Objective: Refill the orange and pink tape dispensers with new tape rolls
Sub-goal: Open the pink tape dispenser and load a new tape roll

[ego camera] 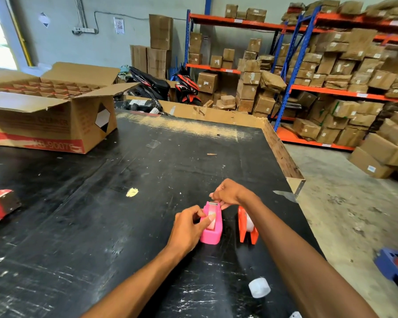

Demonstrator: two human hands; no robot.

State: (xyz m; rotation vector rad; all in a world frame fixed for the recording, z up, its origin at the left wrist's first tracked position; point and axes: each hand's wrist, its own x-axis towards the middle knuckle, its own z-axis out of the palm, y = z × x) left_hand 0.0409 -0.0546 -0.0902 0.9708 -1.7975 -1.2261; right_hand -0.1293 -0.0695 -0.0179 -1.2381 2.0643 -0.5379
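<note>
Nearest, a small white cap [259, 287] is lying on the black table [101, 203]. Beyond it, the left hand [187, 228] is gripping the pink dispenser [213, 228], thumb over its roll. The right hand [228, 193] is pinching at the cutter end. Just beside is standing the orange dispenser [247, 228]. Far left, an open carton [48, 115] is sitting.

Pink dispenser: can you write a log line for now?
left hand holds pink dispenser | right hand at its cutter | orange dispenser beside
</note>
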